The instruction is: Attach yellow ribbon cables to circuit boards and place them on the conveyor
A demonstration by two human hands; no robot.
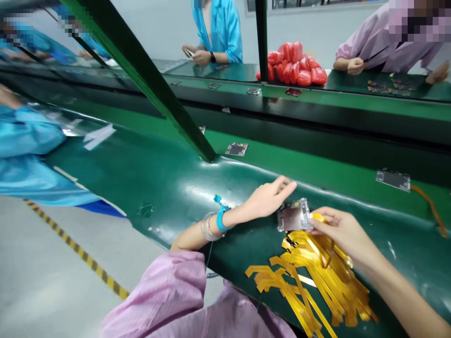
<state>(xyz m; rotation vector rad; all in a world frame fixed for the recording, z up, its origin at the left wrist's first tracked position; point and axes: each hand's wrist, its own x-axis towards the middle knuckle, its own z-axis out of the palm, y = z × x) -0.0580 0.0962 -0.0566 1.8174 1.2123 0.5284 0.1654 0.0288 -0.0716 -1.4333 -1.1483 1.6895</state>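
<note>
A small silver circuit board [294, 217] is held tilted above the bench, its right edge pinched between the thumb and fingers of my right hand [340, 230]. A narrow orange flex cable hangs by those fingers; where it joins the board is hidden. My left hand [269, 199] hovers just past the board's upper left corner, its fingers stretched out and a little blurred, with nothing visible in them. A blue wrist strap [221, 219] circles my left wrist. Under the board and my right hand lies a loose pile of yellow-orange flex cables [327, 277].
A green belt [299, 173] runs behind the bench mat [158, 178], carrying a board [237, 149] and another board with an orange cable [392, 179]. A slanted green post [165, 101] stands left. Red bundles [298, 65] lie across the line. Co-workers sit opposite and a blue sleeve [28, 141] is at left.
</note>
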